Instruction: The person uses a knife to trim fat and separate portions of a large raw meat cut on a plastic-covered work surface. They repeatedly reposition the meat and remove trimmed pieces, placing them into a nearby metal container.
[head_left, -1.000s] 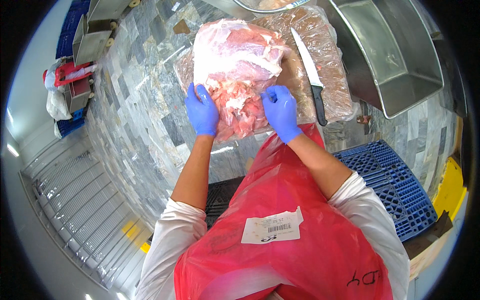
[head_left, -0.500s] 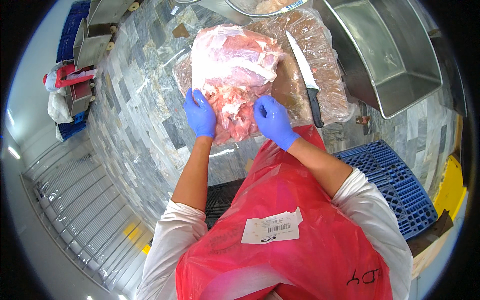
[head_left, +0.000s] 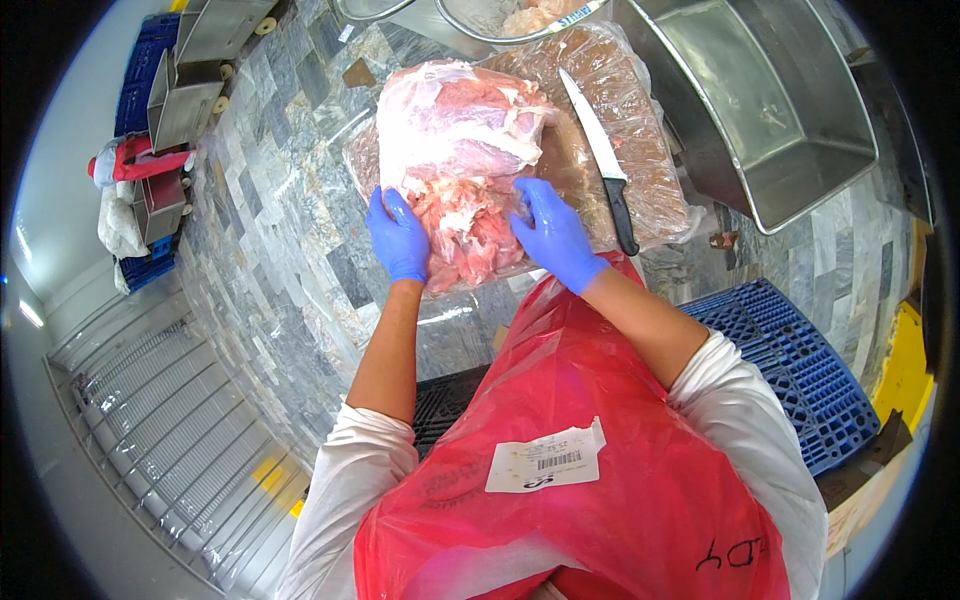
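A large pink slab of raw meat (head_left: pixel 455 160) lies inside clear plastic wrap on a cutting board (head_left: pixel 640 150) set on the grey stone counter (head_left: pixel 280 270). My left hand (head_left: pixel 398 238), in a blue glove, grips the near left edge of the wrapped meat. My right hand (head_left: pixel 553 234), also blue-gloved, presses on its near right edge. A black-handled knife (head_left: pixel 603 165) rests on the board just right of my right hand, blade pointing away.
A deep steel tray (head_left: pixel 775 110) stands at the far right. A metal bowl (head_left: pixel 500 20) with pale pieces sits beyond the board. Small steel containers (head_left: pixel 200 40) and a red-and-white rag (head_left: pixel 130 175) are at far left. A blue plastic pallet (head_left: pixel 800 360) lies on the floor at right.
Both hands have stayed on the meat's near edge; the right hand slid slightly left along it. The meat and knife kept their places.
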